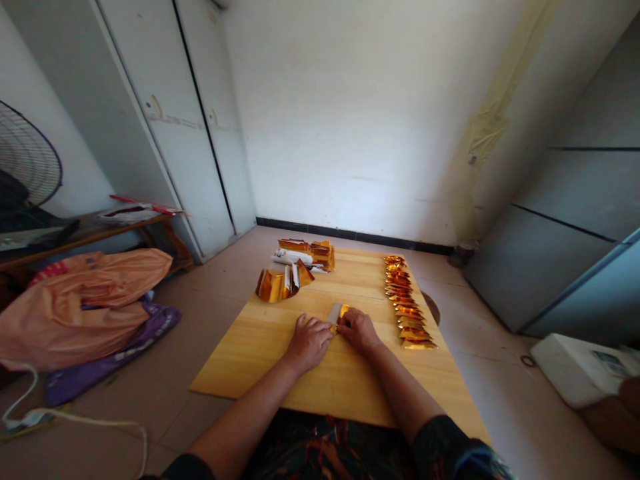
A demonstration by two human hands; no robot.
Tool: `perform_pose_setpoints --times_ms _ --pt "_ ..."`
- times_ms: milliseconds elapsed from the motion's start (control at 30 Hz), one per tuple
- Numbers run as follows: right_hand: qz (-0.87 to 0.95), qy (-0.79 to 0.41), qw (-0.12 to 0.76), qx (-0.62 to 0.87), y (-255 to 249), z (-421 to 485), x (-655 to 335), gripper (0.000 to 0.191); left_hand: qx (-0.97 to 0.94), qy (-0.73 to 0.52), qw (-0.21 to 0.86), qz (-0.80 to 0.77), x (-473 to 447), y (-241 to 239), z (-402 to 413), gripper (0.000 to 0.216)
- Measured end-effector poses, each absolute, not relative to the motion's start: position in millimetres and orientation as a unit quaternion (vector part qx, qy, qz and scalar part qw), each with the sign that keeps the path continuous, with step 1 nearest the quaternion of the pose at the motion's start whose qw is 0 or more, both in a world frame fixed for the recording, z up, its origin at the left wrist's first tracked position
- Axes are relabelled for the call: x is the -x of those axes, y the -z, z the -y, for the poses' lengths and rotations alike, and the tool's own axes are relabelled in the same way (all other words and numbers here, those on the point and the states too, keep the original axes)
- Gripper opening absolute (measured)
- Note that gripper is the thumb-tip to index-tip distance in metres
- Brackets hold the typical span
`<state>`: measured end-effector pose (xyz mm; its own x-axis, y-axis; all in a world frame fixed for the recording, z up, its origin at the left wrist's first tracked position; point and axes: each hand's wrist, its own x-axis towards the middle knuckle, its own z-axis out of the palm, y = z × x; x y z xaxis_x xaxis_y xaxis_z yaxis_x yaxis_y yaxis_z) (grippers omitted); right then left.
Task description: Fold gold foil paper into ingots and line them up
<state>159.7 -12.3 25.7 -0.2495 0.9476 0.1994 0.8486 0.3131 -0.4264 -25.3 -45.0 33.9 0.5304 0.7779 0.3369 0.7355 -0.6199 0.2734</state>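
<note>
A small sheet of gold foil paper, its pale side partly showing, lies on the wooden board between my two hands. My left hand rests on the board with its fingertips closed at the sheet's lower left edge. On the other side, my right hand pinches the sheet's right part, where a gold fold shows. Down the right side of the board runs a row of folded gold foil pieces. Curved stacks of gold foil sheets stand at the far left, with a further pile behind them.
The wooden board serves as a low table before me. On the left floor lie an orange bag and a purple bag. A white box and a grey fridge stand at the right.
</note>
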Motion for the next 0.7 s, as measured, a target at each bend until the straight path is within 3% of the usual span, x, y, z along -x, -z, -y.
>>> perform_pose_setpoints --times_ms 300,500,700 --pt "0.775 -0.118 0.192 0.59 -27.4 11.4 -157.8 0.009 -0.875 -0.203 0.042 -0.437 23.4 -35.7 47.8 0.024" --pt "0.777 -0.115 0.191 0.588 -25.6 9.7 -159.0 0.008 -0.879 -0.205 0.025 -0.43 22.7 -35.9 50.1 0.037" --pt "0.772 -0.122 0.21 0.588 -23.1 9.7 -158.8 0.009 -0.88 -0.202 0.017 -0.429 21.9 -36.4 50.5 0.031"
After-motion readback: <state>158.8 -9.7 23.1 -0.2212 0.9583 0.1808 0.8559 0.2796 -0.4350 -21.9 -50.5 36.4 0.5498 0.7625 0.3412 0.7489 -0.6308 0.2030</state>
